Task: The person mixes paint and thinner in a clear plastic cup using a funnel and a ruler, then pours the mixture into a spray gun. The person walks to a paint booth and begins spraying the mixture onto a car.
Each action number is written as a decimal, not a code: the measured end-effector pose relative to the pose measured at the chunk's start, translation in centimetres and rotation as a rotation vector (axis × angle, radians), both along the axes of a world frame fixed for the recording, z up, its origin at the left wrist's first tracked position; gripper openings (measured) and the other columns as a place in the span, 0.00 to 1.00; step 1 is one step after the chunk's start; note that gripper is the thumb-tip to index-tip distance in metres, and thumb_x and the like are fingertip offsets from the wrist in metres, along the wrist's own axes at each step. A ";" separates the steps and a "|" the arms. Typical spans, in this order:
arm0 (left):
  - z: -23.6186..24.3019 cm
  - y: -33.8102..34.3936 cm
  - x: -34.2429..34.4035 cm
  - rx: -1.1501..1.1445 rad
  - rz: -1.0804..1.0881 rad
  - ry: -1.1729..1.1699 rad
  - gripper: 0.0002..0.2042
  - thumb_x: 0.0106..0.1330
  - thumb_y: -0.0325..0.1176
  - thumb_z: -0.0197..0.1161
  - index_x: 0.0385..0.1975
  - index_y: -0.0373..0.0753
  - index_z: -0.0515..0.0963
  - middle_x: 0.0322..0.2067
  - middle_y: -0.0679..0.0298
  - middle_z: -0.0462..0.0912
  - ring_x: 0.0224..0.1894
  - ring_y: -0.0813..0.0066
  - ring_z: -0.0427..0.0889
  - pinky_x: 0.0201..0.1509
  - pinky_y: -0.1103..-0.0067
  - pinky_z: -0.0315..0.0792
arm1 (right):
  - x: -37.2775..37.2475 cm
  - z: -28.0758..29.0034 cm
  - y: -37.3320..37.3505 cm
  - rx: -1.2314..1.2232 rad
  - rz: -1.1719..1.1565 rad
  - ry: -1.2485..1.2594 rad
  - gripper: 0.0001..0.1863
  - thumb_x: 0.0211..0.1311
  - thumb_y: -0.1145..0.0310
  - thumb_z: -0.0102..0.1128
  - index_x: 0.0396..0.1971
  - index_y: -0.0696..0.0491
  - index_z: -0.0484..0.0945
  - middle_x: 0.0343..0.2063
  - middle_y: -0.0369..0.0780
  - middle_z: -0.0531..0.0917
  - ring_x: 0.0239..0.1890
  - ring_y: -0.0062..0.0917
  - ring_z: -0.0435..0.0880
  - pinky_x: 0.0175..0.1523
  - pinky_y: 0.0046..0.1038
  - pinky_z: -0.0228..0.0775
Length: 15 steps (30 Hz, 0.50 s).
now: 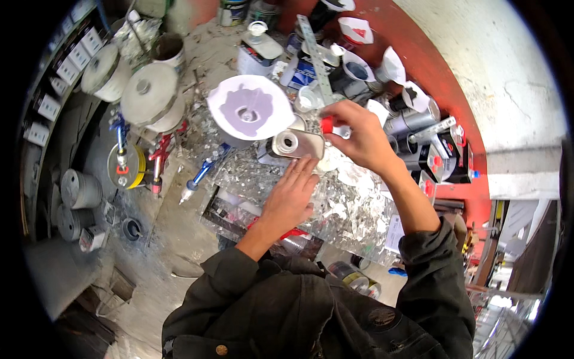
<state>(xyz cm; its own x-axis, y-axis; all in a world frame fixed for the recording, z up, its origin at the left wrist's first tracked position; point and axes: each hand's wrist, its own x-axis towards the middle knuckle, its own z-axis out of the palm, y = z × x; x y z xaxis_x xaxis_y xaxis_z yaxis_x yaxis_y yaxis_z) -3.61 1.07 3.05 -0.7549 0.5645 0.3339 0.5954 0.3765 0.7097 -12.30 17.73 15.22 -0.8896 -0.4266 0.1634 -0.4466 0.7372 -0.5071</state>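
A rectangular metal can with an uncapped round neck stands on the paint-spattered bench. My left hand rests its outstretched fingers against the can's near edge, gripping nothing. Just beyond the can's right end, my right hand pinches a red cap with a clear plastic part beside it. To the left of the can sits a cup topped by a wide white paper strainer, stained pale lilac inside. Behind my right hand a metal ruler stands leaning in a small whitish cup.
Paint cans and paper strainers crowd the bench's back and right. Spray guns hang along the left edge, near lidded tubs. A boxed shelf lines the far left. Below the bench lie more tins.
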 end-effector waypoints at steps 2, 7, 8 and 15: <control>0.5 -0.1 -0.1 -0.017 -0.024 0.006 0.26 0.42 0.29 0.70 0.45 0.33 0.72 0.64 0.51 0.61 0.69 0.53 0.56 0.71 0.62 0.54 | 2.2 -1.5 3.7 -0.221 -0.282 -0.119 0.21 0.45 0.75 0.67 0.41 0.60 0.71 0.35 0.43 0.83 0.37 0.24 0.84 0.43 0.25 0.78; 1.1 -0.1 0.6 0.022 0.003 -0.020 0.28 0.43 0.31 0.71 0.50 0.39 0.74 0.66 0.49 0.59 0.70 0.53 0.55 0.71 0.59 0.52 | 12.2 -14.4 13.7 -0.473 -0.727 -0.216 0.24 0.45 0.75 0.67 0.44 0.58 0.69 0.38 0.43 0.83 0.37 0.20 0.81 0.42 0.22 0.75; 1.7 -0.4 1.2 0.016 0.034 0.002 0.29 0.43 0.32 0.73 0.50 0.39 0.73 0.62 0.49 0.63 0.66 0.51 0.60 0.69 0.60 0.55 | 14.2 -16.1 13.9 -0.480 -0.817 -0.245 0.25 0.46 0.73 0.68 0.46 0.58 0.70 0.39 0.42 0.83 0.38 0.21 0.81 0.42 0.23 0.75; 0.0 -4.3 5.9 0.070 0.141 -0.397 0.34 0.40 0.32 0.74 0.52 0.36 0.71 0.49 0.53 0.71 0.53 0.55 0.72 0.57 0.67 0.66 | 21.4 -24.1 14.9 0.024 -0.932 -0.022 0.33 0.51 0.62 0.68 0.57 0.53 0.68 0.45 0.44 0.80 0.52 0.41 0.72 0.57 0.38 0.63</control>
<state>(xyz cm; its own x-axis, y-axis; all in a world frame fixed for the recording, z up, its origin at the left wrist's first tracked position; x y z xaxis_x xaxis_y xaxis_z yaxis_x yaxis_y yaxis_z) 2.25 -3.19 3.01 -0.9007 0.4330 0.0357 0.2171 0.3775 0.9002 9.08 32.59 -8.88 -0.8772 0.4583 0.1432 0.3403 0.8037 -0.4881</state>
